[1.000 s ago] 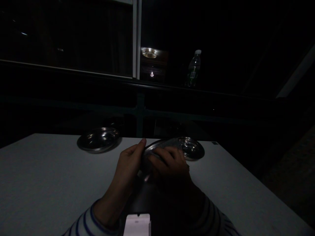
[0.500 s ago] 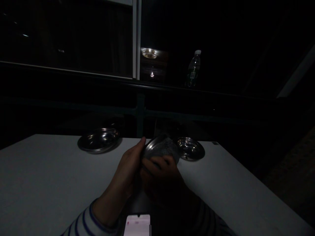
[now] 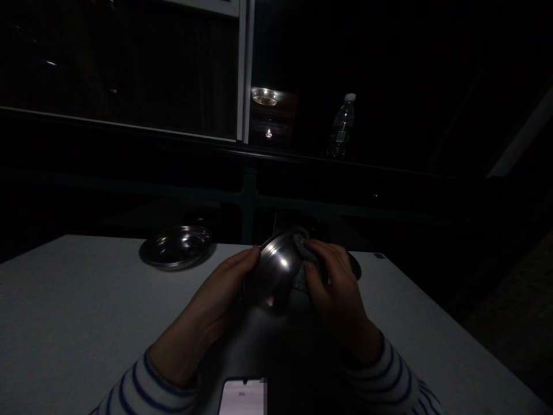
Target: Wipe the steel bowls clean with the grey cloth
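Observation:
Tilted above the table is a shiny metal bowl (image 3: 276, 265), with its outer side towards me. My left hand (image 3: 224, 288) grips its left edge, thumb near the rim. My right hand (image 3: 337, 282) is closed on a grey cloth (image 3: 307, 251), which touches the bowl's right side near the rim. Behind my right hand a second metal bowl (image 3: 355, 266) is mostly hidden. On the far left of the table lies a wide metal basin (image 3: 176, 248).
A phone with a lit screen (image 3: 242, 397) lies at the near edge of the white table (image 3: 86, 311). Beyond the table, a plastic bottle (image 3: 342, 127) stands on a dark ledge by the window frame (image 3: 245, 75). The scene is very dim.
My right hand and the cloth have moved right, from across the front of the bowl to its right edge. More of the bowl's outer surface shows now, while the bowl behind is more covered.

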Demonstrator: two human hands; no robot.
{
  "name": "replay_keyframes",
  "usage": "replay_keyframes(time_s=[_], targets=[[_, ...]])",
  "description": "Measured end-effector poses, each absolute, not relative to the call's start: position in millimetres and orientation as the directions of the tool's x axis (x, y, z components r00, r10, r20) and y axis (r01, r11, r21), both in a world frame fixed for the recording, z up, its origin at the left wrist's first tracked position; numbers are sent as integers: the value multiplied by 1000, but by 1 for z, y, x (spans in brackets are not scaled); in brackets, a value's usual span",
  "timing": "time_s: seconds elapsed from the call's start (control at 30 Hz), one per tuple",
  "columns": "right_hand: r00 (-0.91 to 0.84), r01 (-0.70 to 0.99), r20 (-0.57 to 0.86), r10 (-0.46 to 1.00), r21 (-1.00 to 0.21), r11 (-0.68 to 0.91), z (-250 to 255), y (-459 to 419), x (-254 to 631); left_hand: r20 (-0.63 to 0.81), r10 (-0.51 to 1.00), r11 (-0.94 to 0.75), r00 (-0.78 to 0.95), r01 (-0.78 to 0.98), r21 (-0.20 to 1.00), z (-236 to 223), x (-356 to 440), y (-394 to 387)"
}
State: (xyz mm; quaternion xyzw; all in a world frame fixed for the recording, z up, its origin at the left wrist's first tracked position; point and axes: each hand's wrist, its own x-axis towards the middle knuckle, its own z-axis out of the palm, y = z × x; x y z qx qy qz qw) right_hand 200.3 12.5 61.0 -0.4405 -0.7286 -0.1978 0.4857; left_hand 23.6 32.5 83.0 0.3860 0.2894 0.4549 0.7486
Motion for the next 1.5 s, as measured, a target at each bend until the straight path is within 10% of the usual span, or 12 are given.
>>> replay_keyframes(time_s=[0.27, 0.5, 0.73, 0.93, 1.13, 1.33, 1.5], targets=[[-17, 862, 892, 452, -216, 458, 65, 13, 205, -165, 938, 310, 306, -523, 794, 85, 26, 37], [-443, 836, 842, 307, 265, 481, 49, 4, 168, -87, 984, 155, 154, -505, 849, 79, 31, 34], [-101, 901, 920, 380, -77, 426, 57, 12, 188, -70, 994, 100, 83, -465, 880, 77, 34, 35], [-372, 849, 868, 329, 175, 499, 50, 4, 171, -37, 998, 59, 58, -442, 895, 74, 35, 34], [-86, 888, 938, 335, -80, 454, 57, 8, 182, -30, 997, 53, 72, -342, 938, 76, 38, 28], [-293, 871, 909, 295, 127, 475, 49, 4, 170, 13, 999, 5, 53, -323, 946, 73, 40, 28], [-99, 894, 943, 319, -57, 444, 55, 9, 181, -27, 999, 38, 41, -302, 952, 72, 41, 27]])
